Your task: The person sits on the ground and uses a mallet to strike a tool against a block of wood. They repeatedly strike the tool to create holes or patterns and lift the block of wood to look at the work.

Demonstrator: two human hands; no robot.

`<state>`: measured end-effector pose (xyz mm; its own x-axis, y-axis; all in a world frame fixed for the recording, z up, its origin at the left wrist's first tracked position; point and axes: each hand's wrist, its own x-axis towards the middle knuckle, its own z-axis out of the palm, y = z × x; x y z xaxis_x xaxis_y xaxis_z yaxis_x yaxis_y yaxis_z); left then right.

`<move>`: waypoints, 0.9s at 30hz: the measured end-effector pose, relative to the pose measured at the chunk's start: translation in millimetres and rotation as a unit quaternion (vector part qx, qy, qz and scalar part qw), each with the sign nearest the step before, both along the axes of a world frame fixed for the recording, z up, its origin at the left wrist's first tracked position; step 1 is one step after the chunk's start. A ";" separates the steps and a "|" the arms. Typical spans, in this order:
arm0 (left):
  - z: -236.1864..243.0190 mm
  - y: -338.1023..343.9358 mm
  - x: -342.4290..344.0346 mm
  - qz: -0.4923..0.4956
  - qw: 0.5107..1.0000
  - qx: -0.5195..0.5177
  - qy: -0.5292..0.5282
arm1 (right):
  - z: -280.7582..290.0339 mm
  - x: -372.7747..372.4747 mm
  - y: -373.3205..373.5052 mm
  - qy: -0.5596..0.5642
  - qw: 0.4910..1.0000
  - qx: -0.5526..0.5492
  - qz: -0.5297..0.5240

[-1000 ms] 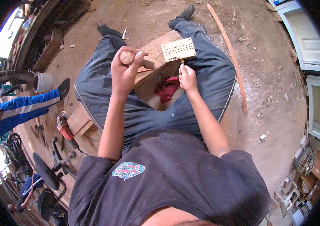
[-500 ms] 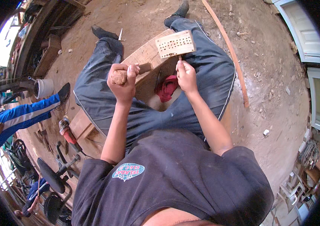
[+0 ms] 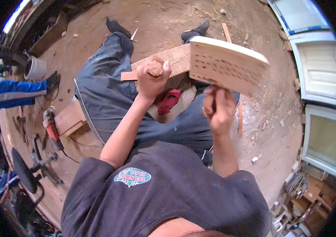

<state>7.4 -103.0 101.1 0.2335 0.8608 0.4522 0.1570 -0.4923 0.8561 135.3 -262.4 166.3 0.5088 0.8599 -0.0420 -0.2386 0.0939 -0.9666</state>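
My left hand (image 3: 151, 83) is closed around an upright wooden handle with a rough round end (image 3: 155, 68), over a wooden beam (image 3: 177, 53) between my legs. The handle's lower end is hidden by the hand. My right hand (image 3: 220, 110), slightly blurred, grips the short narrow handle of a pale wooden board with rows of small holes (image 3: 227, 63), raised over my right leg. A crumpled red cloth (image 3: 168, 100) lies below the beam, and a thin wooden offcut (image 3: 128, 76) sits at the beam's left.
At left are a red angle grinder (image 3: 52, 128), boards (image 3: 67, 112), a bucket (image 3: 35, 69), an office chair base (image 3: 45, 170) and another person's blue-trousered leg (image 3: 15, 91). At right, white window frames (image 3: 324, 138) stand beside a wooden strip (image 3: 240, 124) and rubble.
The holed board has swung nearer and to the right, tilting and looking larger. My right hand has moved lower and rightward; my left hand has shifted rightward and slightly up, still gripping the handle.
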 end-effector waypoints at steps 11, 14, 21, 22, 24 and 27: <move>-11.8 10.0 11.1 -0.058 0.996 0.045 -0.060 | 32.2 12.2 2.3 -0.538 0.839 -0.076 -0.017; -9.3 5.6 12.5 -0.064 0.996 0.015 -0.066 | 73.6 9.3 1.9 -0.218 0.954 0.070 -0.196; 0.6 2.4 9.8 -0.071 0.994 0.009 -0.085 | 38.9 -9.7 -4.4 -0.676 0.723 -0.140 0.005; -1.6 4.8 8.3 -0.076 0.993 -0.003 -0.095 | 37.3 -12.1 -4.3 -0.661 0.742 -0.104 -0.040; -5.9 9.9 8.8 -0.043 0.995 -0.003 -0.087 | 47.3 -14.4 -8.5 -0.540 0.822 -0.064 -0.169; -3.6 11.1 8.1 -0.052 0.994 0.005 -0.092 | 98.8 -15.4 -5.9 -0.471 0.854 0.022 -0.218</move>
<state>15.5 -91.8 97.5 0.2337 0.8315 0.5040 -0.0547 -0.5063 0.8606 119.9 -268.3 265.1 0.5716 0.5698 0.5905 0.7104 0.0166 -0.7036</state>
